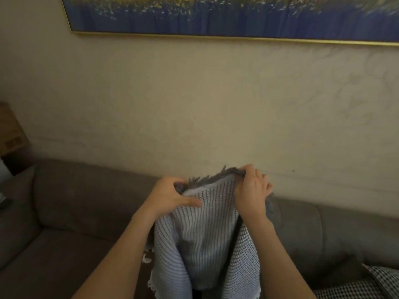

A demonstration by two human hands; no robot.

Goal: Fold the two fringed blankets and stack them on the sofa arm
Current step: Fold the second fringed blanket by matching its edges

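Note:
A pale blue-grey woven blanket (pixel 200 240) with a grey fringe along its top edge hangs in front of me, raised above the sofa. My left hand (pixel 172 196) grips its top edge at the left, thumb lying across the weave. My right hand (pixel 252 190) pinches the same fringed edge at the right, slightly higher. The cloth drapes down between my forearms, white fringe showing at its lower left. A black-and-white checked fabric (pixel 362 283), possibly the other blanket, lies at the bottom right on the sofa; only a corner shows.
A grey-brown sofa (pixel 86 201) runs along the beige wall, its arm at the left (pixel 13 203). A gold-framed blue painting (pixel 216 16) hangs above. A cardboard box (pixel 10 130) stands at the far left.

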